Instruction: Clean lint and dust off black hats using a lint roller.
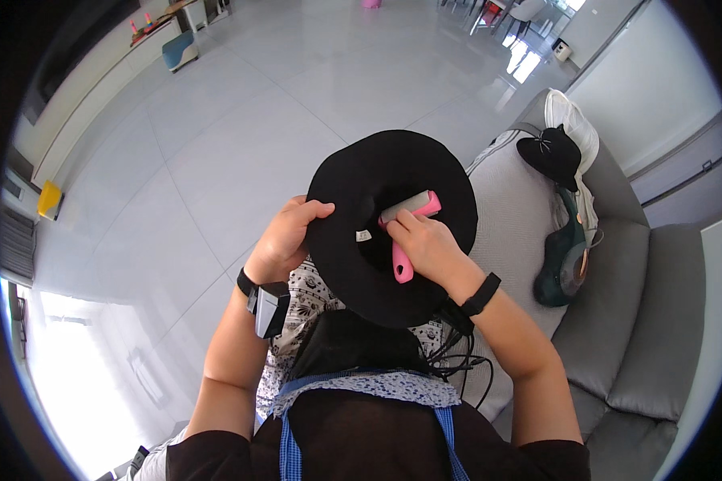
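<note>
A black wide-brimmed hat [349,165] is in front of me over my lap, its hollow inner side facing up. My left hand [289,237] grips the brim at the left edge, thumb on top and fingers beneath. My right hand [424,246] is closed around a lint roller [402,264] with a pink handle and a pale roll. The roll lies over the hat's opening; whether it touches the fabric I cannot tell. A small white label [363,235] shows inside the hat, left of the roller.
A grey sofa [614,312] with a pale cover [505,198] stands at my right. Another black hat [550,153] and a dark green handheld appliance [559,264] lie on it. Black cables [463,361] hang beside my lap. A blue-and-white box-like item [179,51] stands on the tiled floor.
</note>
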### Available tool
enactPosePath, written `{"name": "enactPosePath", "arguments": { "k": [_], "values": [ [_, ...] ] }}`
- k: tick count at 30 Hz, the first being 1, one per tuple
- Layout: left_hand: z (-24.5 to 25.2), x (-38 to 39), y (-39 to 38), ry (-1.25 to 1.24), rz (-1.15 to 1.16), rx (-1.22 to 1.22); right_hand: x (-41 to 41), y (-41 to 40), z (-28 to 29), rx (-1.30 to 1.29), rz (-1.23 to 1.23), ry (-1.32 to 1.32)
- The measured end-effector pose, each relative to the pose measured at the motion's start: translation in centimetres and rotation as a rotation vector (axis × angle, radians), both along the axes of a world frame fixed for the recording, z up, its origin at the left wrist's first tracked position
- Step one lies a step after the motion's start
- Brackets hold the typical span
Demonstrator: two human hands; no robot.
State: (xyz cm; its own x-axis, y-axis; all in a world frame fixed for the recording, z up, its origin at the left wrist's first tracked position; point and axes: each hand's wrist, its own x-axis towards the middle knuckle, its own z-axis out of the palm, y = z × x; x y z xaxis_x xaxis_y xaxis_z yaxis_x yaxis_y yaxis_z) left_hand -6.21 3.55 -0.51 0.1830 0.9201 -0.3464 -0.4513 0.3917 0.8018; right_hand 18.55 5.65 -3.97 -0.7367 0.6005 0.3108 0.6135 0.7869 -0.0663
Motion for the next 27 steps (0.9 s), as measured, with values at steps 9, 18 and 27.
{"name": "enactPosePath", "arguments": {
  "k": [9,18,27],
  "values": [
    [-0.7,1.6,-0.8,0.041,-0.001,-0.007,0.2,-1.0,1.1,-0.110,-0.059,-0.096],
    [-1.9,0.9,-1.5,0.007,0.009,0.056,6.7,-3.1,6.8,-0.620,-0.342,0.814],
    [-1.6,-0.8,0.5,-0.074,0.190,0.147,18.6,-5.1,3.4,-0.977,-0.302,2.015]
  ]
}}
